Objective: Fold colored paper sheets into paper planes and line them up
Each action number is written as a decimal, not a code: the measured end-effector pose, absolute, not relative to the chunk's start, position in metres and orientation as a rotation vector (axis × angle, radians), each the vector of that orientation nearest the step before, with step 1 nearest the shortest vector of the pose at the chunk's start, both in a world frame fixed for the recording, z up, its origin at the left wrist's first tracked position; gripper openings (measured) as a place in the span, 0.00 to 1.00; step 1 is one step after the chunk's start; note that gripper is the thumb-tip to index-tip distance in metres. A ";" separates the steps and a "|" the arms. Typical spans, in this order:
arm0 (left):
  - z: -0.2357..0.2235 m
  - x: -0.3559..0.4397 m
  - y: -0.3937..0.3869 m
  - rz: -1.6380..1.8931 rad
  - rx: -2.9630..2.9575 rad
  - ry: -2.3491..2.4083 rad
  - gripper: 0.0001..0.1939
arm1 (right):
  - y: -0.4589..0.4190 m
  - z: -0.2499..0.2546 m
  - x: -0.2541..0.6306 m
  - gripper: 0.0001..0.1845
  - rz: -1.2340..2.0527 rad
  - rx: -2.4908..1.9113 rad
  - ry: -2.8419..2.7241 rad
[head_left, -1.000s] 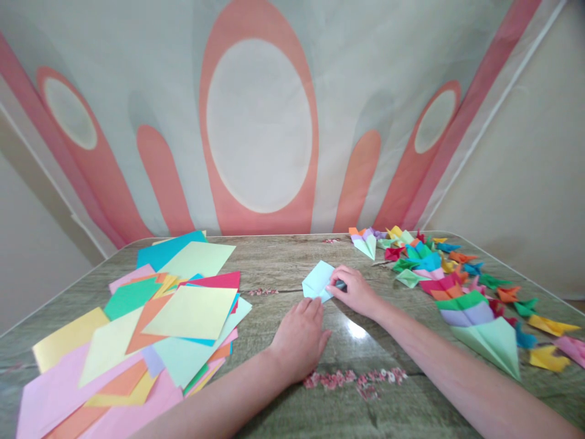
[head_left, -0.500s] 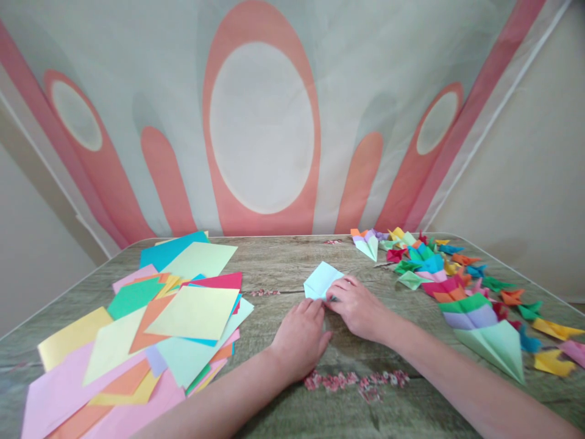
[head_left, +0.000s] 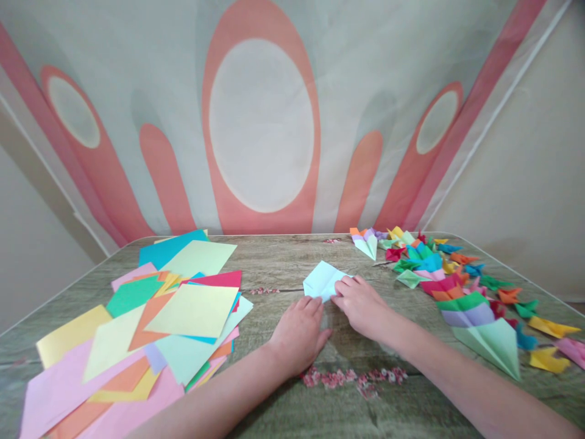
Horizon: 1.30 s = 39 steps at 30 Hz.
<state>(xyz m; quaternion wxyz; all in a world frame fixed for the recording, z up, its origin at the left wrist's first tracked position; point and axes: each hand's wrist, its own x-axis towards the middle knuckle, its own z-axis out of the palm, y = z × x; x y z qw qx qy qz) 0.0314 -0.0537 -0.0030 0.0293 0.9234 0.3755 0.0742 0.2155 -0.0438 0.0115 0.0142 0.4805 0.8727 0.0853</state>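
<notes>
A pale blue sheet of folding paper point(head_left: 322, 281) lies on the middle of the table, with creases and folded edges showing. My left hand point(head_left: 300, 334) rests at its near edge, fingertips on the paper, fingers stretched out and thumb apart. From the right, my right hand point(head_left: 361, 305) grips the paper's right edge with bent fingers. That hand hides the paper's right corner, and whatever lies beneath its fingertips cannot be seen.
Loose coloured paper sheets point(head_left: 192, 311) are heaped on the left. Along the right lie several folded paper planes point(head_left: 492, 344) and small folded paper figures point(head_left: 499, 284). A printed cloth point(head_left: 262, 122) hangs behind the wood-patterned table point(head_left: 274, 262).
My right hand has slid slightly right along the paper, uncovering more of its surface. My left hand has stayed at the near edge, nearly still.
</notes>
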 end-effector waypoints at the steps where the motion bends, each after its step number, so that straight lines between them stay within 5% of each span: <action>1: -0.003 0.031 -0.053 0.223 2.849 1.157 0.24 | -0.044 0.013 0.217 0.10 0.295 1.523 2.671; 20: -0.002 0.030 -0.053 0.192 2.847 1.144 0.25 | -0.036 0.021 0.238 0.14 0.315 1.826 2.426; 39: 0.016 0.012 -0.030 0.330 2.803 0.886 0.19 | -0.050 0.008 0.218 0.17 0.223 1.508 2.722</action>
